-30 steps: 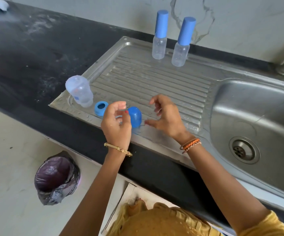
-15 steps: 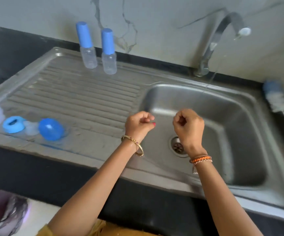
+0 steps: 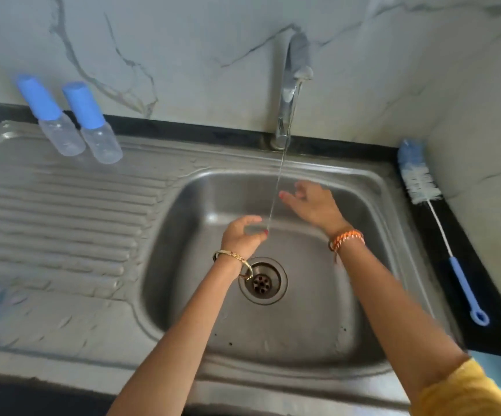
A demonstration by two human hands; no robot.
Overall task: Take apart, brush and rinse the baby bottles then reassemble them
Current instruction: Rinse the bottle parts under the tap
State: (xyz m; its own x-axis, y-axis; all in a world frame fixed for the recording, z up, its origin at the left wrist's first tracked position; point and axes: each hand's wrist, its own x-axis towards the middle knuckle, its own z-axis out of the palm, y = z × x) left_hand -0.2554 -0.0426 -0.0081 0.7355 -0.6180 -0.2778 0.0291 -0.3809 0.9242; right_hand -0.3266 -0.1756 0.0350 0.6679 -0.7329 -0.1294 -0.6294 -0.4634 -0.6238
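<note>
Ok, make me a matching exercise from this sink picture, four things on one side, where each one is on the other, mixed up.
Things:
1. two capped bottles
2. bottle brush
3. left hand
4. drain

Places:
A. on the counter right of the basin
B. at the basin's bottom
C. at the drainboard's back edge
D. at the foot of the water stream

Pairs: 1-C, 2-A, 3-D, 4-B

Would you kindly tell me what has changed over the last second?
Both hands left the drainboard parts and moved over the sink basin. The left hand holds a clear teat at the tap stream; the right hand has opened beside it. The two capped bottles stayed put.
</note>
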